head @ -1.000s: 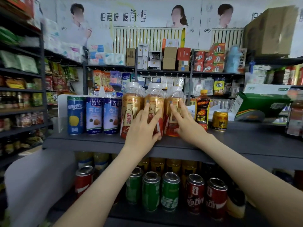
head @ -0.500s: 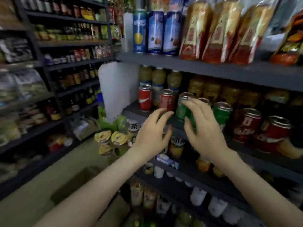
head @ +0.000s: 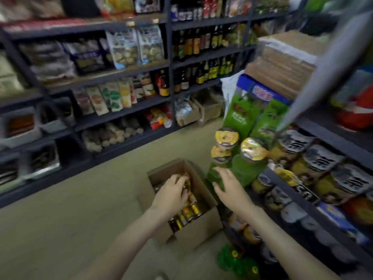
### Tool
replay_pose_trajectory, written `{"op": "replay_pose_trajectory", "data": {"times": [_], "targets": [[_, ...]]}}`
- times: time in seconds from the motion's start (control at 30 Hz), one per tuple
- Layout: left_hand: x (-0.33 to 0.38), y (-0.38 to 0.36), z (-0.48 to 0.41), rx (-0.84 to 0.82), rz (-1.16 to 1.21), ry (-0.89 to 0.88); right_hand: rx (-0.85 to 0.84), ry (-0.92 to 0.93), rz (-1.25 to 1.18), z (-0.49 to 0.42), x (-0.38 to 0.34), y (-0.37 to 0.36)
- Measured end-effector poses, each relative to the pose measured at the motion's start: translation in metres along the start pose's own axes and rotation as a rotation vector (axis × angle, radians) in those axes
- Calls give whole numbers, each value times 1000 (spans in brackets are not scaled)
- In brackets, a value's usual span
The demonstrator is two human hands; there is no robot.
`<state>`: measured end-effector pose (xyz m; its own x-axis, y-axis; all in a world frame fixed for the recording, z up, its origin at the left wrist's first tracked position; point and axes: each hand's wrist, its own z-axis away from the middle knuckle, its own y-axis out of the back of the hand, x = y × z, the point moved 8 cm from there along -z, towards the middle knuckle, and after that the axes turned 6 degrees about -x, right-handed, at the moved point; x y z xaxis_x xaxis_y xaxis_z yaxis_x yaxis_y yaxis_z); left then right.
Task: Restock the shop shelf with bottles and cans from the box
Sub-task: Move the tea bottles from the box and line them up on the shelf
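the fingers of the left hand [head: 171,194] curl down over the tops of the bottles [head: 189,211] packed in the box [head: 198,233], their tips touching the gold and red caps at the far end of the row; the blur hides whether they actually clasp one. the fingers of the right hand [head: 232,188] are spread and loosely bent, holding nothing, and the hand hangs in the air just past the box's right wall. the box is brown cardboard, open at the top, and sits on the floor [head: 80,209] of the aisle, with the bottles upright in a line along its right side. right beside it, behind the right hand, stand green packs [head: 245,170] with yellow-lidded cups [head: 226,137] stacked on top, crowding the space between the box and the shelf [head: 333,138] on the right. that shelf's lower levels hold rows of tubs [head: 323,161] with black-and-white lids. near the bottom edge lie some green bottles [head: 236,259], blurred. behind the green packs rises a cardboard stack [head: 286,59]. across the aisle, dark racks carry snack bags [head: 129,47] and dark bottles [head: 201,41].
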<state>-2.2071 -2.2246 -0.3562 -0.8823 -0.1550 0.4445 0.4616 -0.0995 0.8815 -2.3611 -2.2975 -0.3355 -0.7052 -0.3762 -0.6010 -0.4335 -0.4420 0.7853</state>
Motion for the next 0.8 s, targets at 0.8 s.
{"op": "replay_pose_trajectory", "data": {"times": [0.8], "targets": [[-327,-187,-181,-491,7,528,-646,-378,24,-261,189,-313]]}}
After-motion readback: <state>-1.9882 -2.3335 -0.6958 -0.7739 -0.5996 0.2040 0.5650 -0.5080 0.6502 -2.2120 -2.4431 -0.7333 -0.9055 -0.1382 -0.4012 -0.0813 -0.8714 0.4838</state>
